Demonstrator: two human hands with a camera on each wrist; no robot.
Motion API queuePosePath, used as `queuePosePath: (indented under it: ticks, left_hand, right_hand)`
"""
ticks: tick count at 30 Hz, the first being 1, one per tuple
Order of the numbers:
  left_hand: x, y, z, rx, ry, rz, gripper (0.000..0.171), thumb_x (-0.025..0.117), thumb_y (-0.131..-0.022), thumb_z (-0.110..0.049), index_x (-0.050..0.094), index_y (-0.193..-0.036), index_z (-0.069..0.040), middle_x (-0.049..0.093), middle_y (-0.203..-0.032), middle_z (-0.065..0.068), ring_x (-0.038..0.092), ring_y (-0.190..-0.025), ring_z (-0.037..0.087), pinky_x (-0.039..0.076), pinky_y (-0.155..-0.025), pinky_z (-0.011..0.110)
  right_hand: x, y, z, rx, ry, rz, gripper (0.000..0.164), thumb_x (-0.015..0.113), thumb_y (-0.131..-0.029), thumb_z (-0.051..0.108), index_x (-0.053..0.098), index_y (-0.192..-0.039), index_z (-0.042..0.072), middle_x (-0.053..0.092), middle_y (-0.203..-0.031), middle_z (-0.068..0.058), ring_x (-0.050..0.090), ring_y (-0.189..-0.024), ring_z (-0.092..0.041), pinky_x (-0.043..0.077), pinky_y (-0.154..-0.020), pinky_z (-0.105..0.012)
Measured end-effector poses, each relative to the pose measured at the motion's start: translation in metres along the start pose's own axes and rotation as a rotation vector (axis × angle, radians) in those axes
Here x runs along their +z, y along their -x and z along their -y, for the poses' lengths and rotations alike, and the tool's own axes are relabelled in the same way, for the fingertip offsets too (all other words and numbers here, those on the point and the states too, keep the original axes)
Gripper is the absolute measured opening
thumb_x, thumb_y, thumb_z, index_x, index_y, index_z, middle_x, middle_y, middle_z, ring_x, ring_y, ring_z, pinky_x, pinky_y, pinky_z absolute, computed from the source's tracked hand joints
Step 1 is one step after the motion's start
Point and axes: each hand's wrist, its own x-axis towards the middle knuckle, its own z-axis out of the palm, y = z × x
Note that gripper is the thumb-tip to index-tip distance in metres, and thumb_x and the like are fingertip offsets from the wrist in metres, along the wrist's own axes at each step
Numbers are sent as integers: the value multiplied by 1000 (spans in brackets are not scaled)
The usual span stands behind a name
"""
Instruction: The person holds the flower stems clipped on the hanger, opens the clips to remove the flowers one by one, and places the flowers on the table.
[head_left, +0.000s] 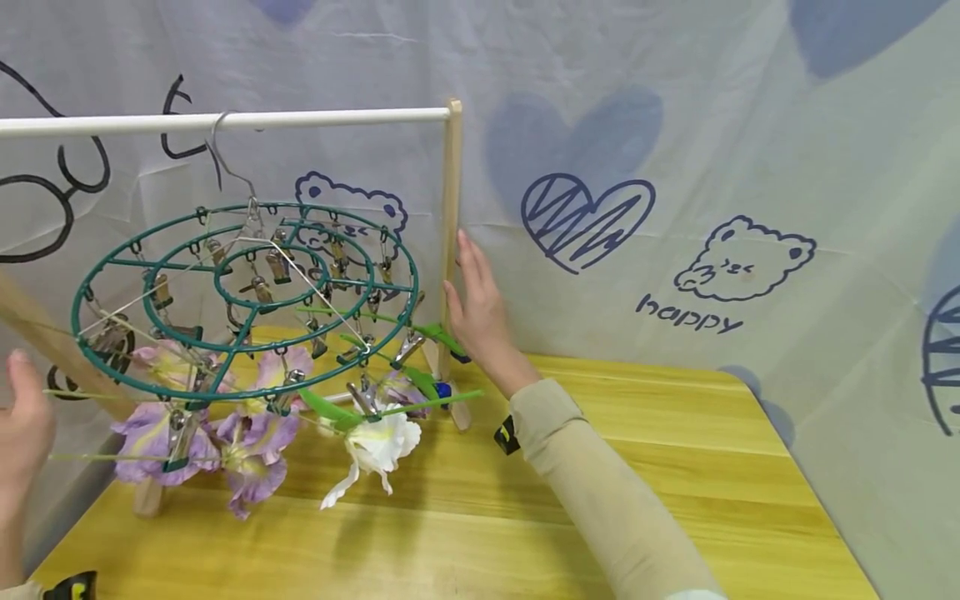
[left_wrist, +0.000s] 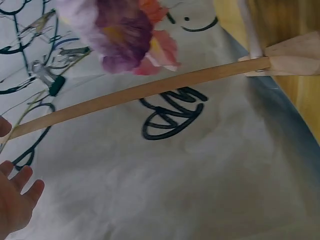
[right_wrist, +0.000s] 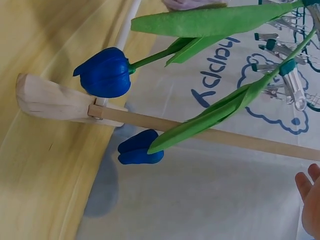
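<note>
Left hand (head_left: 26, 425), right hand (head_left: 480, 308): each grip spread, nothing held. If wooden post (head_left: 452, 183) is knocked, clip hanger (head_left: 243, 344) could be swung, purple irises (head_left: 253, 467) shaken loose.

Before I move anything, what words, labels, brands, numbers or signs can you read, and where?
"happy": dark-blue lettering on the white fabric backdrop, head view.
"happy": a second print on that backdrop, sideways in the right wrist view.
Not readable as words: black strokes on the backdrop's left; yellow marking on the black device beside the right beige sleeve, too small.
</note>
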Motion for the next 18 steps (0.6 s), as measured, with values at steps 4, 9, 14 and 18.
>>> queuePosePath:
  ticks: [4, 9, 14, 18]
  left_hand:
    - [-9, -4, -53, -66, 12, 4, 56, 44, -108, -30, 41, -156, -1, 38, -163, 15, 30, -153, 31, 19, -129, 43]
    - [-14, 2, -67, -260, -85, 165, 63, 39, -109, -36, 25, -164, -7, 24, -168, 21, 17, -156, 36, 11, -130, 48]
    - [-7, 6, -63, -348, -129, 226, 61, 40, -110, -33, 24, -165, -12, 24, -167, 19, 20, -155, 35, 16, -129, 51]
    - [2, 8, -66, -366, -92, 193, 55, 42, -109, -28, 31, -160, -9, 37, -160, 21, 40, -144, 41, 32, -124, 42]
  right_hand:
    - [3, -1, -2, 32, 27, 31, 69, 59, -101, -4, 25, -161, -4, 38, -159, -24, 61, -122, -39, 53, -108, -39]
    - [7, -1, -6, 79, 53, 96, 76, 59, -100, -6, 18, -163, 0, 37, -160, -23, 63, -117, -40, 54, -106, -38]
    - [10, -1, -7, 133, 17, 152, 81, 57, -100, -9, 10, -165, 3, 36, -161, -24, 57, -130, -41, 46, -114, -36]
    - [13, 0, -6, 242, 16, 214, 95, 60, -100, -5, -1, -168, 20, 38, -162, -21, 61, -125, -37, 51, -109, -34]
